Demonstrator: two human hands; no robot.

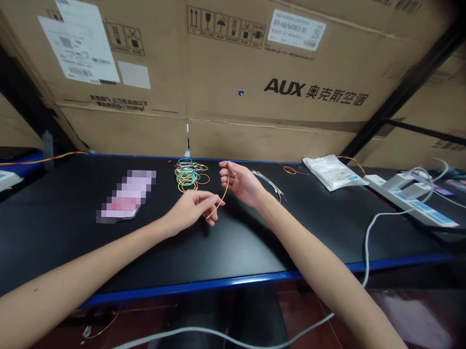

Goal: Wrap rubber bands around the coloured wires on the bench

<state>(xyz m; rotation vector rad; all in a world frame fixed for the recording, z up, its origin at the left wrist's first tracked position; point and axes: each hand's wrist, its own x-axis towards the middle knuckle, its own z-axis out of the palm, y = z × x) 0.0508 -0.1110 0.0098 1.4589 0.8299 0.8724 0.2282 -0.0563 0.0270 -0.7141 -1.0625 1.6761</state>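
My left hand (191,209) and my right hand (242,183) hold the two ends of one thin orange wire (223,194), which bows between them just above the black tabletop (63,224). Both hands pinch it with closed fingers. Just behind the hands lies a pile of coiled coloured wire loops (189,174). To the right of my right hand lies a small bunch of straight coloured wires (271,184).
A blurred pink patch (127,195) lies at the left. A white plastic bag (333,172), a small orange loop (290,170), white power strips (411,200) and a grey cable (366,240) sit at the right. Cardboard boxes (236,67) wall off the back.
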